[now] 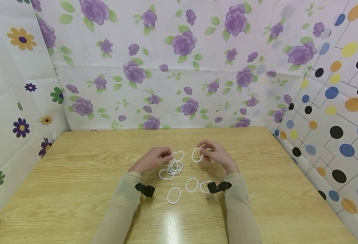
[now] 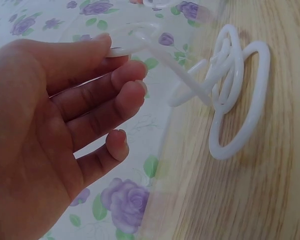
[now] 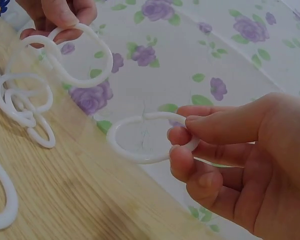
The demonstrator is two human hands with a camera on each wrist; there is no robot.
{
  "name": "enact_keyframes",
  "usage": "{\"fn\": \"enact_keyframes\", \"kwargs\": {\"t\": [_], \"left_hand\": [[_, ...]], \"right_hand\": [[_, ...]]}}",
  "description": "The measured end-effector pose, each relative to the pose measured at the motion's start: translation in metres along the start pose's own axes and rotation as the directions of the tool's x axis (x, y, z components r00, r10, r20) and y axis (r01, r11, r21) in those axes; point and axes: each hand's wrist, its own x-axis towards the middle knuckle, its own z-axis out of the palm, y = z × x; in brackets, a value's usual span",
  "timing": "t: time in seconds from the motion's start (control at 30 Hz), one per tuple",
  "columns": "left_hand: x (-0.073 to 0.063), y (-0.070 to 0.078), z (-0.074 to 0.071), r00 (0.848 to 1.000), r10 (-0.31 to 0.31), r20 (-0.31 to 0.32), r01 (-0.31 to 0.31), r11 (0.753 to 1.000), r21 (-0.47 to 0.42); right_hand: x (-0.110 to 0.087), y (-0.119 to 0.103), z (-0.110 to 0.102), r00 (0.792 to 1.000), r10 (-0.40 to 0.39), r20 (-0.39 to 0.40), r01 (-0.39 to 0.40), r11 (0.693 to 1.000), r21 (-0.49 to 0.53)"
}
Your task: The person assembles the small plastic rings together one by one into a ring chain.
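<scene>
My left hand (image 1: 153, 159) pinches the end of a white oval plastic curtain ring (image 1: 183, 156) between thumb and index finger. That ring hooks into a small chain of similar linked rings (image 2: 262, 90), most of them heaped on the table below. To the right, my right hand (image 1: 218, 154) pinches a single white curtain ring (image 3: 135, 159) between thumb and fingers, held up off the table. A small gap shows in this ring's upper side in the right wrist view. The two held rings are a short way apart.
Nearer the body lie three loose white rings: a left one (image 1: 168, 196), a middle one (image 1: 187, 185) and a right one (image 1: 201, 188), partly behind the right wrist camera (image 1: 218, 187). Flower-printed cloth (image 1: 166, 91) rises behind the wooden table (image 1: 84, 169); patterned cloths flank both sides.
</scene>
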Motion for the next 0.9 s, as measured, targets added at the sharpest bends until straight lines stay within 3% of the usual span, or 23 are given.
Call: {"fn": "enact_keyframes", "kwargs": {"t": [0.23,0.4,0.9], "left_hand": [[0.0,0.0,0.001,0.999,0.014,0.033,-0.015,0.999,0.03],[0.001,0.001,0.002,0.998,0.001,0.068,-0.001,1.0,0.002],[0.0,0.002,0.002,0.999,-0.027,0.045,0.029,0.998,-0.048]], "right_hand": [[0.004,-0.006,0.005,0.998,-0.055,0.003,0.055,0.998,-0.043],[0.009,-0.006,0.011,0.996,-0.089,0.013,0.09,0.994,-0.066],[0.015,-0.015,0.029,0.99,-0.118,0.073,0.125,0.987,-0.104]]}}
